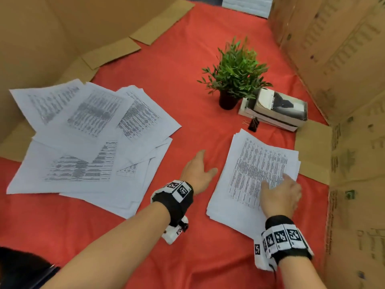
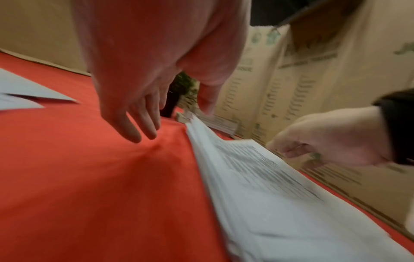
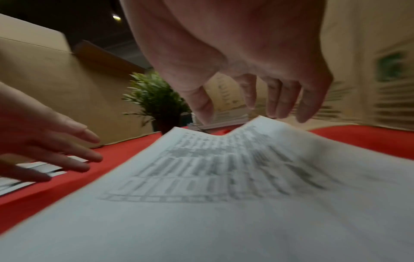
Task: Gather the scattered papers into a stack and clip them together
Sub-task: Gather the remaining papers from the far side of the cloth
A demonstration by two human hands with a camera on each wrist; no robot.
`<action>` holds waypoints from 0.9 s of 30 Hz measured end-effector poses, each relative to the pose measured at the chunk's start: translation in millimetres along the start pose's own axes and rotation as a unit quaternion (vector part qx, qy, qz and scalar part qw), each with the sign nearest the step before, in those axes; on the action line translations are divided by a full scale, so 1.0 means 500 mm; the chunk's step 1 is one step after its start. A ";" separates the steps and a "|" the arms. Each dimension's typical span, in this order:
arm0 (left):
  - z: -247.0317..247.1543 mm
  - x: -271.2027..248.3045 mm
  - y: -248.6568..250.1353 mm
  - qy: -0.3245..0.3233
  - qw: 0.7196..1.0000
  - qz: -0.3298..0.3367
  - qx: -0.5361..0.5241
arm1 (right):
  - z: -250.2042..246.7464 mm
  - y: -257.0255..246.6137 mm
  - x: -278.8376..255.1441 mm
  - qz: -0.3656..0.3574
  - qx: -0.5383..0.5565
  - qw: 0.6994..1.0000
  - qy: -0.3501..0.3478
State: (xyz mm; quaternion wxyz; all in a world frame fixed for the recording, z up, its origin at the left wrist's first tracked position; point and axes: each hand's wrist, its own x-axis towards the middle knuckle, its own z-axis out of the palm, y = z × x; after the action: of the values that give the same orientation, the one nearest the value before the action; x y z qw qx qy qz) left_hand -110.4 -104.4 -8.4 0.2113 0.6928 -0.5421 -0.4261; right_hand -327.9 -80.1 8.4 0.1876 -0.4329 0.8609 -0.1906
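Several printed sheets (image 1: 93, 138) lie scattered and overlapping on the left of the red cloth (image 1: 187, 90). A rough stack of papers (image 1: 250, 178) lies on the right, its edges uneven. My right hand (image 1: 277, 180) rests on the stack's near right part with its fingers loosely extended. In the right wrist view the stack's (image 3: 224, 195) far edge curves up under those fingers (image 3: 280, 106). My left hand (image 1: 206, 161) hovers open over bare cloth between the two paper groups, holding nothing. A black binder clip (image 1: 253, 124) lies beyond the stack, beside the books.
A small potted plant (image 1: 235, 74) and a short pile of books (image 1: 277, 109) stand behind the stack. Cardboard walls (image 1: 343, 80) close in the right side and the far left (image 1: 41, 38), with flaps lying on the cloth.
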 end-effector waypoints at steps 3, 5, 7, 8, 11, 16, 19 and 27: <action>-0.142 0.021 -0.068 0.098 0.995 -0.027 -0.019 | 0.045 -0.090 -0.045 -0.129 0.052 0.990 -0.035; -0.248 0.033 -0.131 0.148 0.988 -0.048 0.024 | 0.090 -0.152 -0.074 -0.171 0.077 0.975 -0.123; -0.347 0.040 -0.201 0.188 0.975 -0.088 0.083 | 0.143 -0.211 -0.103 -0.191 0.073 0.953 -0.223; -0.383 0.043 -0.230 0.206 0.966 -0.112 0.107 | 0.164 -0.231 -0.116 -0.195 0.059 0.943 -0.262; -0.488 0.047 -0.319 0.271 0.930 -0.197 0.148 | 0.235 -0.309 -0.136 -0.207 0.002 0.927 -0.313; -0.596 0.056 -0.432 0.333 0.895 -0.281 0.101 | 0.316 -0.440 -0.085 -0.216 -0.013 0.941 -0.259; -0.636 0.067 -0.481 0.328 0.899 -0.283 0.062 | 0.365 -0.494 -0.030 -0.204 -0.030 0.946 -0.251; -0.668 0.084 -0.511 0.306 0.912 -0.273 0.020 | 0.414 -0.630 -0.015 -0.189 -0.200 0.924 -0.264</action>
State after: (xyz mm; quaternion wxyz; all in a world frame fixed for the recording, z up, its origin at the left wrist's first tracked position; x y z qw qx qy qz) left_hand 311.4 -117.8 -33.4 0.2283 0.9145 -0.2486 -0.2233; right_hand -10.4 -282.4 -13.4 0.2782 -0.6508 0.7025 0.0746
